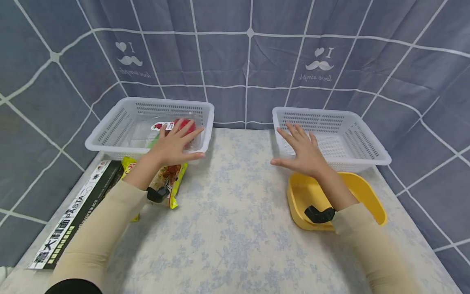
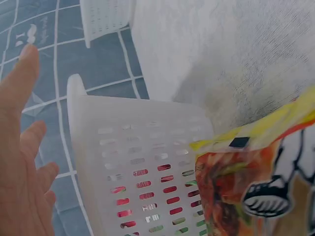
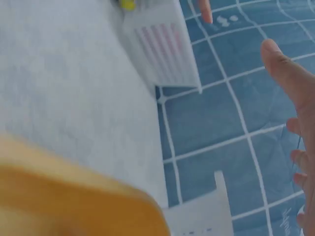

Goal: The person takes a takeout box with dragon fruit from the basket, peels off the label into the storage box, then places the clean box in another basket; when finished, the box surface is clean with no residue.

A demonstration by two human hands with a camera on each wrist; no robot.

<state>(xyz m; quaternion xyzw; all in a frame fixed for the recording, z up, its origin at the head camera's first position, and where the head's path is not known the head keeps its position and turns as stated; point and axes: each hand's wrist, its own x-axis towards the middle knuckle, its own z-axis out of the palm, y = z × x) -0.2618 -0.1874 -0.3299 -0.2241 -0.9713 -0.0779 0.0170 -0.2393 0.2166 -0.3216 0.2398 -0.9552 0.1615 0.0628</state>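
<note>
My left hand (image 1: 173,146) is spread with straight fingers over the front of the left white basket (image 1: 110,148), holding nothing. In that basket lies a clear plastic package (image 1: 141,128) with a red item (image 1: 189,127) and a label, partly hidden by the hand. Under the left wrist is a yellow-edged food packet (image 1: 169,179), pictured large in the left wrist view. My right hand (image 1: 304,154), fingers apart, hovers at the near left side of the right white basket (image 1: 361,157). A yellow tub (image 1: 367,196) stands beneath the right forearm.
A long black-and-white pasta box (image 1: 78,208) lies slanted along the table's left side, partly under the packet and left sleeve. A blue-grey checked cloth (image 1: 227,61) hangs behind and at both sides. The pale patterned table (image 1: 235,228) stretches between the arms.
</note>
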